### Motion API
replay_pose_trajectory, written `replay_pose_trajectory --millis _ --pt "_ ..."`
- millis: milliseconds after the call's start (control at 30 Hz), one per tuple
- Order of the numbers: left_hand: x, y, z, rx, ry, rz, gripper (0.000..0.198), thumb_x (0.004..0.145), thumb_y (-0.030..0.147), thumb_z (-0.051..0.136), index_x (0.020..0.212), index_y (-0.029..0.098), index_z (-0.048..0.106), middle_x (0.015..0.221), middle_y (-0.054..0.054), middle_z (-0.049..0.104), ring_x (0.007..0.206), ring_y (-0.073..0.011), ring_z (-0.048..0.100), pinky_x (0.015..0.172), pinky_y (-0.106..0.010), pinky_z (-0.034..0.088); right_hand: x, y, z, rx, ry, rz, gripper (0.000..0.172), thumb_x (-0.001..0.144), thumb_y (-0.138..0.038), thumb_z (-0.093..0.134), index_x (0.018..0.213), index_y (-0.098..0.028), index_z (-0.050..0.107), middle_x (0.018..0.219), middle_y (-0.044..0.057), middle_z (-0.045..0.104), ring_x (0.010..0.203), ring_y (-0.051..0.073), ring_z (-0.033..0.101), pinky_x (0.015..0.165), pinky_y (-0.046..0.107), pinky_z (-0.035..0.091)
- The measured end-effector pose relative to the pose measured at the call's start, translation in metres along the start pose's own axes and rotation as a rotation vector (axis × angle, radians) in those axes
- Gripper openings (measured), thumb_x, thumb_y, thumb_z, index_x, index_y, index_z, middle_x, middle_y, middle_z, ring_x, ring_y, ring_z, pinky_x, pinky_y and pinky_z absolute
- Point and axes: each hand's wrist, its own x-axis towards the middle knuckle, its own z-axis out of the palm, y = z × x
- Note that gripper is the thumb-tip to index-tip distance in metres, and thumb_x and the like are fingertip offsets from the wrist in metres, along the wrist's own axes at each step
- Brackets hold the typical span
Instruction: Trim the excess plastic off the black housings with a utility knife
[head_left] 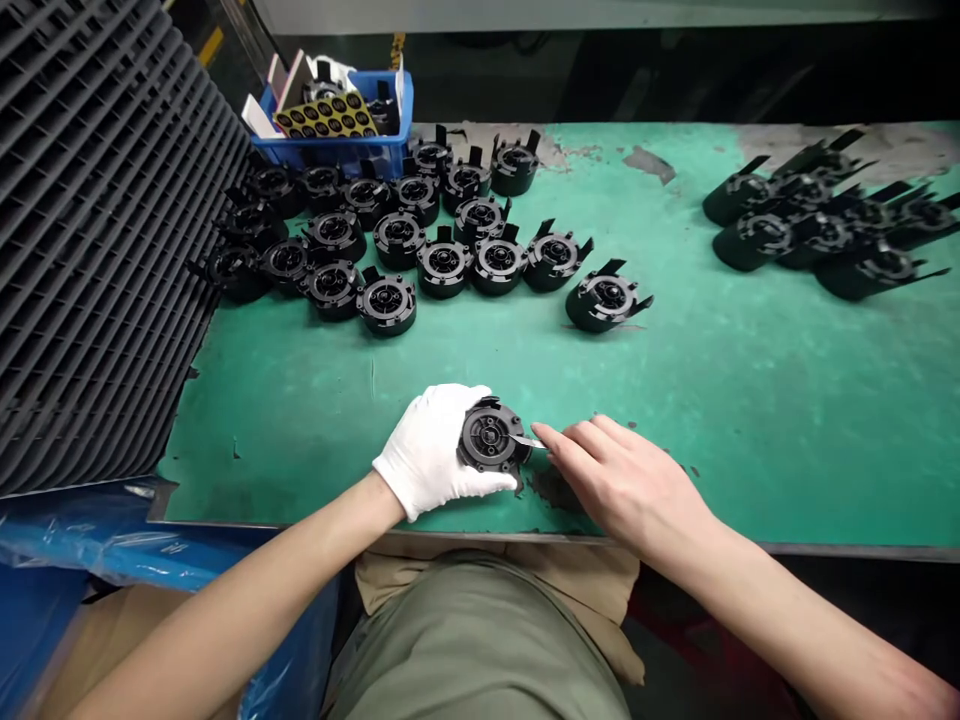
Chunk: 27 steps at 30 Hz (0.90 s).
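Note:
My left hand, in a white glove, is closed round a round black plastic housing near the front edge of the green table. The housing's ribbed, ring-shaped face is turned up toward me. My bare right hand pinches a small knife with a thin, pale, pointed blade. Its tip lies over the right part of the housing's face; whether it touches cannot be made out. The knife's handle is hidden inside my right hand. Beyond both hands, one similar black housing stands apart on the table.
Several black housings stand grouped at the back left, and more at the back right. A blue bin with parts and cards sits behind the left group. Stacked dark grey trays rise along the left side of the green tabletop.

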Motion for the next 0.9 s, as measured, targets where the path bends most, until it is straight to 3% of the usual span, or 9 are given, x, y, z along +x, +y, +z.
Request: replay_pose_trajectory --millis 233,467,733,900 --pt "0.0 0.0 -0.001 -0.023 -0.003 0.011 0.08 0.065 0.082 0.095 0.117 0.025 0.072 0.114 -0.012 0.079 0.106 -0.0388 0.078 0.096 -0.053 0.063 0.009 0.014 -0.005 0.043 -0.076 -0.077 0.029 0.104 -0.003 0.053 0.127 -0.013 0.068 0.085 0.003 0.058 0.078 0.021 0.047 0.071 0.036 0.036" --pt "0.0 0.003 -0.002 -0.007 -0.002 -0.012 0.077 0.064 0.073 0.099 0.119 0.027 0.074 0.117 -0.011 0.079 0.11 -0.0396 0.078 0.098 -0.054 0.063 0.019 0.026 -0.01 -0.012 -0.198 -0.13 0.027 0.105 -0.009 0.052 0.125 -0.017 0.069 0.088 0.005 0.06 0.081 0.022 0.048 0.073 0.036 0.034" --pt "-0.002 0.001 0.0 -0.014 0.004 -0.03 0.082 0.065 0.073 0.099 0.127 0.025 0.072 0.12 -0.012 0.078 0.113 -0.0396 0.077 0.101 -0.055 0.063 0.021 0.021 -0.01 -0.069 -0.143 -0.143 0.029 0.107 -0.009 0.05 0.128 -0.013 0.069 0.087 0.006 0.06 0.081 0.023 0.048 0.072 0.037 0.032" --pt "-0.001 0.0 0.0 -0.018 -0.007 -0.017 0.077 0.066 0.074 0.098 0.121 0.026 0.073 0.118 -0.011 0.078 0.111 -0.0391 0.077 0.099 -0.054 0.063 0.025 0.02 -0.01 -0.091 -0.142 -0.143 0.031 0.104 -0.007 0.051 0.129 -0.012 0.069 0.087 0.006 0.058 0.082 0.023 0.046 0.073 0.038 0.031"
